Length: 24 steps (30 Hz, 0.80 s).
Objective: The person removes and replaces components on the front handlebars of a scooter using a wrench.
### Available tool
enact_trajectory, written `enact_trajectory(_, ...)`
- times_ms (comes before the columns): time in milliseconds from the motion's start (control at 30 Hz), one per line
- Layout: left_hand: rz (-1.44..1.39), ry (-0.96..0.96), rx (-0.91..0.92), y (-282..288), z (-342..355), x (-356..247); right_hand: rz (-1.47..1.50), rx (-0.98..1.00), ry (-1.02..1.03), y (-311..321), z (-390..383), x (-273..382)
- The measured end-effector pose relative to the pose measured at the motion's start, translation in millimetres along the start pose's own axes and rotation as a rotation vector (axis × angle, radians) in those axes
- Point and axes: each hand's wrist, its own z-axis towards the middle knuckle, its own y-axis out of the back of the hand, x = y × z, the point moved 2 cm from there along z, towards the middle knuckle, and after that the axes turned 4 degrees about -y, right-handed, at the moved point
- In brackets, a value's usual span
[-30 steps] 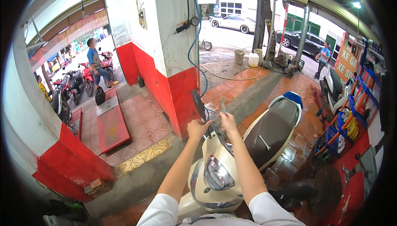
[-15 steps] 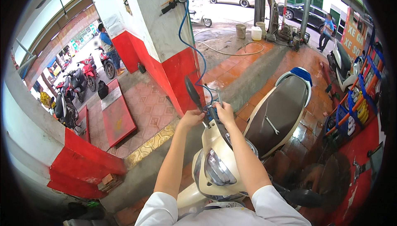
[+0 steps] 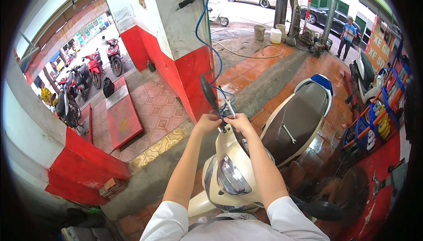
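A cream scooter [image 3: 224,146] stands in front of me, its headlight [image 3: 232,175] below my forearms. My left hand [image 3: 206,123] is closed round the stem of the black mirror [image 3: 208,93], near its base at the handlebar. Close beside it, my right hand [image 3: 240,123] grips a silver wrench [image 3: 229,107], which points up and away from me. The fingertips of both hands nearly meet over the mirror mount and partly hide it. Another wrench [image 3: 289,133] lies on the brown scooter seat [image 3: 293,119].
A blue hose [image 3: 200,22] hangs down the red-and-white pillar [image 3: 194,75]. To the left are a red ramp [image 3: 124,124] and parked motorbikes [image 3: 94,67]. A tool rack [image 3: 374,108] stands at the right. The other mirror [image 3: 324,211] sticks out low on the right. A person [image 3: 347,38] stands far right.
My right hand has come down and closer to the left one, and the wrench has tilted left. The person at the far left doorway is out of view; the one at the right has shifted.
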Motion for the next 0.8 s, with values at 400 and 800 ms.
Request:
enact_trajectory(400,0.000,-0.092,0.009,-14,-16,3,-0.121,0.107,-0.126,11,9,-16)
enact_trajectory(800,-0.008,-0.109,-0.076,-31,-16,49,-0.261,0.089,-0.116,9,19,-28)
